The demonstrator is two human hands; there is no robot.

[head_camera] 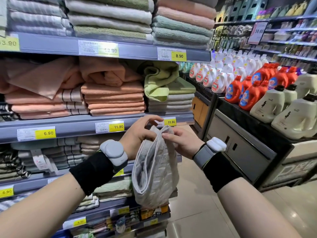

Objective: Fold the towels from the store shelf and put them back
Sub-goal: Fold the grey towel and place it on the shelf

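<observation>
A light grey towel (155, 169) hangs doubled over in front of the shelves, its top edges gathered between my hands. My left hand (139, 136) pinches the top from the left, fingers partly spread. My right hand (181, 142) grips the same top edge from the right. On the middle shelf (72, 125) a crumpled green towel (158, 79) lies loose over a neat grey-and-green stack (171, 103). Loose peach towels (51, 74) are heaped on folded peach stacks (115, 100) to the left.
Folded towel stacks fill the upper shelf (109, 18) and the lower shelves (51, 157). To the right a dark counter (257, 124) carries white, orange and cream detergent bottles (248, 93). Beige floor tiles (205, 212) run between the two.
</observation>
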